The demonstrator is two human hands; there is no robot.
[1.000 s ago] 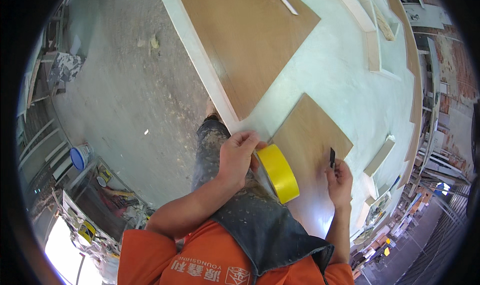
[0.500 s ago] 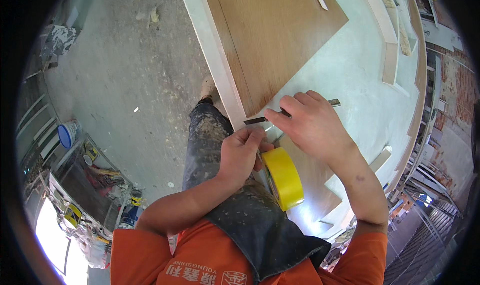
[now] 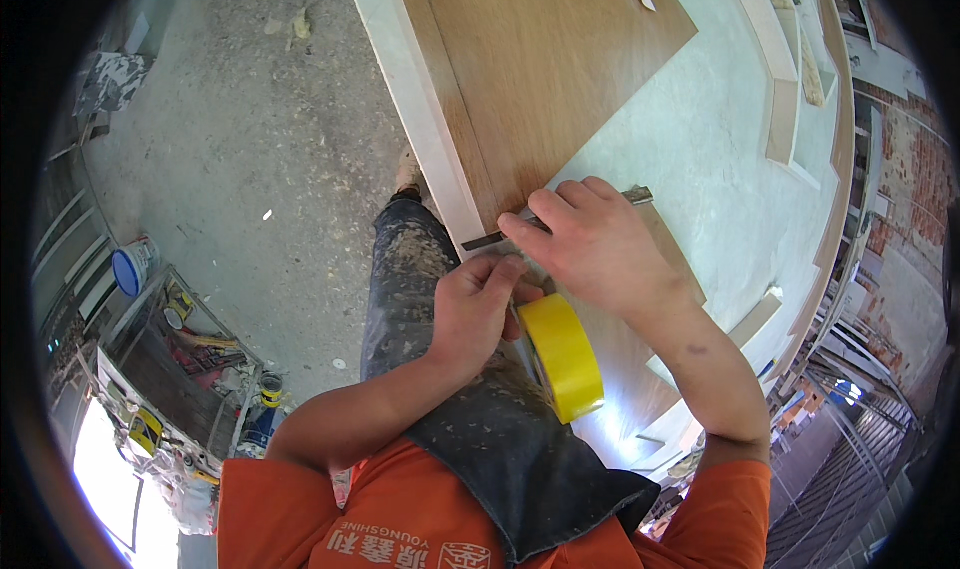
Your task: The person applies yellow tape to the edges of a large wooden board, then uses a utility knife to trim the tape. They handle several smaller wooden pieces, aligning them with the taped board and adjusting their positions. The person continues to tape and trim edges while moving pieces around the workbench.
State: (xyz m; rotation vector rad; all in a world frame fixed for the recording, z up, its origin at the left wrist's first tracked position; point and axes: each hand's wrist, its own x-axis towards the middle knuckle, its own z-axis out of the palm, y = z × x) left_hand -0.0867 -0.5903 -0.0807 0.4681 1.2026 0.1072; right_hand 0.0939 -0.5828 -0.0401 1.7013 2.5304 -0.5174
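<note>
My right hand (image 3: 590, 239) is closed round a slim utility knife (image 3: 636, 196), whose dark blade points left across the near end of a pale-edged wooden panel (image 3: 432, 119). Just below the blade, my left hand (image 3: 480, 299) is closed, thumb against the forefinger. A roll of yellow tape (image 3: 562, 359) hangs at that hand's fingers, over my lap. A little clear film seems to show between the two hands, though its extent is hard to make out. The blade's tip lies close to the panel's left edge.
A brown wooden sheet (image 3: 560, 59) lies on the pale work surface (image 3: 720, 159). Angled pale strips (image 3: 783, 89) stand at the far right. On the concrete floor (image 3: 250, 99) to the left are a blue-lidded bucket (image 3: 130, 269) and a cluttered cart (image 3: 200, 369).
My right hand and the knife have shifted left, so the blade now reaches the panel's left edge. My left hand and the tape roll have barely moved.
</note>
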